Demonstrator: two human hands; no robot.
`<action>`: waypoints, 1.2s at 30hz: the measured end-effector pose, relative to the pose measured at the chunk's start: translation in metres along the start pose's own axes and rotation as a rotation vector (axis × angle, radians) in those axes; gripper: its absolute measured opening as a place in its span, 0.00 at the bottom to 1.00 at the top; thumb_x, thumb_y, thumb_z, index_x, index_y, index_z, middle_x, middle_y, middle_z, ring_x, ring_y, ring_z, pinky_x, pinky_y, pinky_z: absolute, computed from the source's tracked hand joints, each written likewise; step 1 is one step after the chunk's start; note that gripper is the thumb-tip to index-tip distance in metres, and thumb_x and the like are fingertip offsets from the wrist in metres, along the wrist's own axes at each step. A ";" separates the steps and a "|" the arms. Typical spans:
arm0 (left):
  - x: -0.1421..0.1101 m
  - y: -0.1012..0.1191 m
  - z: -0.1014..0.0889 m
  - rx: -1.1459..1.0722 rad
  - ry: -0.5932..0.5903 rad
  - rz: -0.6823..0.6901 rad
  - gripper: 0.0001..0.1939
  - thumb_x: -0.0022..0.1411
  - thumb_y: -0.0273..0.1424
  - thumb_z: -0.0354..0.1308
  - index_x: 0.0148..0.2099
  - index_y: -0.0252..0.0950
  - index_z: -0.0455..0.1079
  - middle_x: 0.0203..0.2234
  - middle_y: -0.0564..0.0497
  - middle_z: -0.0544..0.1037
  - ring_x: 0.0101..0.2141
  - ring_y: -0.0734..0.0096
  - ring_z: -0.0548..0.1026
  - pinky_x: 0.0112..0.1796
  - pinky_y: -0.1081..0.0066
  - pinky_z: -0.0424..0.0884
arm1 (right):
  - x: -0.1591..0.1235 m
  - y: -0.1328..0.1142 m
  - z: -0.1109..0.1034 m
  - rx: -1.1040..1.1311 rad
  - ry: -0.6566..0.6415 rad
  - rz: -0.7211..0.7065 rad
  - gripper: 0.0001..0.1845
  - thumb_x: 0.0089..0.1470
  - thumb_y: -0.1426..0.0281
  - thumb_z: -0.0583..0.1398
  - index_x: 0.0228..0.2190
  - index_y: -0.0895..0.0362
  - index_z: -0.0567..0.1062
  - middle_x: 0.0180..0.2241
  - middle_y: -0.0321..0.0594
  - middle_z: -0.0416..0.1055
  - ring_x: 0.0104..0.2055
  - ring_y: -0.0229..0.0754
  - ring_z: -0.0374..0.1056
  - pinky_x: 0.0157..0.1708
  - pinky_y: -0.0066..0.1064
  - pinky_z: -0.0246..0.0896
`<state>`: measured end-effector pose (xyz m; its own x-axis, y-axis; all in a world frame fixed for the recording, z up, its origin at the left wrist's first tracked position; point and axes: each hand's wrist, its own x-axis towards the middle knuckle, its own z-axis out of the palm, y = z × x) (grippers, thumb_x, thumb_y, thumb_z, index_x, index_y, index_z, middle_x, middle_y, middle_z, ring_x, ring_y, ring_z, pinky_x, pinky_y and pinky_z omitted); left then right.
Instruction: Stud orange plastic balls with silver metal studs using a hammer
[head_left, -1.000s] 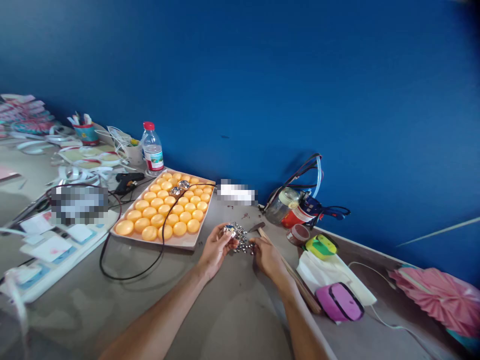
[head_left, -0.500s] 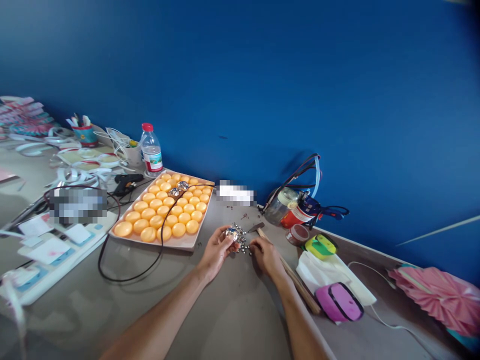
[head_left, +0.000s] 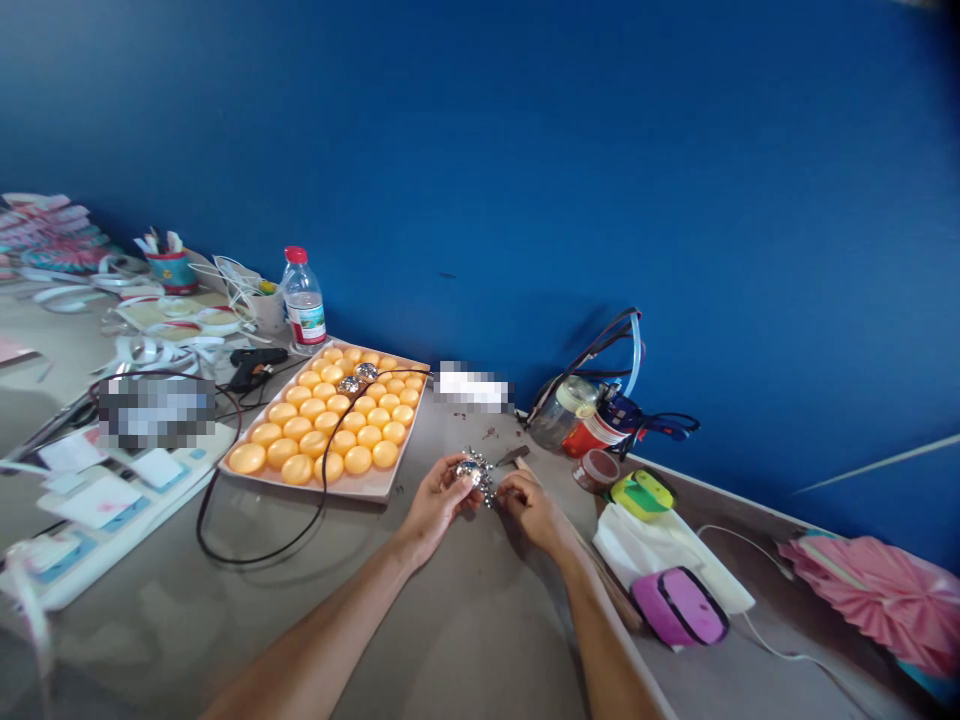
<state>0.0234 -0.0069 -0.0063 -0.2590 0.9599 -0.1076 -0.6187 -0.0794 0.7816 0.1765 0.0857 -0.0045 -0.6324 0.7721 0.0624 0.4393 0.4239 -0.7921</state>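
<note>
My left hand [head_left: 441, 505] is closed round a shiny silver ball [head_left: 469, 472], the thumb pressed on its near side. Small silver studs [head_left: 487, 494] lie in a heap on the table beside and behind the ball. Right of the heap, my right hand [head_left: 532, 508] has its thumb and fingertips pinched together; whatever they hold is too small to make out. A hammer [head_left: 513, 456] lies behind my right hand, its wooden handle [head_left: 616, 592] running toward me along my forearm and partly hidden by it.
A tray [head_left: 381, 490] of orange balls, two silver ones among them, stands at left under a black cable [head_left: 259, 558]. Farther left are a bottle [head_left: 304, 300], a glue gun [head_left: 251, 367] and a power strip [head_left: 75, 580]. Jars [head_left: 596, 470] and a purple box [head_left: 679, 606] stand at right.
My left hand has brought the silver ball slightly right, closer to my right hand. The right hand's pinched fingers have shifted slightly left at the studs.
</note>
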 end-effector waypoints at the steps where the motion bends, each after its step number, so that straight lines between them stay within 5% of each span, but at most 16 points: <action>1: 0.000 0.000 0.000 -0.001 -0.005 -0.001 0.21 0.49 0.34 0.63 0.45 0.36 0.63 0.31 0.52 0.72 0.27 0.72 0.73 0.28 0.71 0.68 | 0.001 0.001 0.000 0.036 -0.012 0.010 0.06 0.43 0.72 0.54 0.23 0.56 0.71 0.28 0.36 0.69 0.30 0.39 0.63 0.31 0.31 0.57; 10: 0.000 0.001 0.001 -0.017 -0.010 -0.008 0.21 0.49 0.34 0.63 0.45 0.36 0.63 0.30 0.52 0.72 0.27 0.72 0.73 0.27 0.72 0.68 | 0.004 0.006 0.001 0.229 -0.073 0.152 0.06 0.43 0.66 0.58 0.23 0.55 0.72 0.22 0.34 0.69 0.24 0.38 0.62 0.27 0.30 0.54; 22: 0.000 0.000 0.003 -0.024 -0.040 -0.010 0.22 0.47 0.33 0.64 0.45 0.36 0.65 0.32 0.50 0.73 0.29 0.71 0.74 0.34 0.68 0.68 | -0.004 -0.020 0.002 0.708 -0.037 0.175 0.12 0.44 0.62 0.60 0.26 0.57 0.67 0.23 0.33 0.67 0.18 0.29 0.52 0.20 0.24 0.45; 28: 0.000 -0.003 0.003 0.096 -0.042 0.034 0.22 0.48 0.34 0.63 0.45 0.35 0.65 0.33 0.49 0.73 0.29 0.70 0.73 0.34 0.68 0.68 | -0.002 -0.029 0.016 0.691 0.013 0.159 0.11 0.44 0.61 0.59 0.25 0.56 0.67 0.18 0.29 0.57 0.21 0.33 0.54 0.23 0.26 0.49; 36: 0.003 -0.011 -0.006 0.213 -0.081 0.112 0.22 0.51 0.36 0.61 0.48 0.35 0.64 0.38 0.46 0.73 0.31 0.69 0.73 0.35 0.67 0.69 | -0.002 -0.032 0.020 0.672 -0.003 0.173 0.09 0.44 0.63 0.59 0.24 0.56 0.67 0.19 0.30 0.59 0.21 0.32 0.53 0.23 0.26 0.48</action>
<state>0.0255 -0.0045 -0.0189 -0.2516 0.9674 0.0296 -0.4175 -0.1361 0.8985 0.1509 0.0612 0.0083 -0.5907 0.8007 -0.0999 0.0446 -0.0913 -0.9948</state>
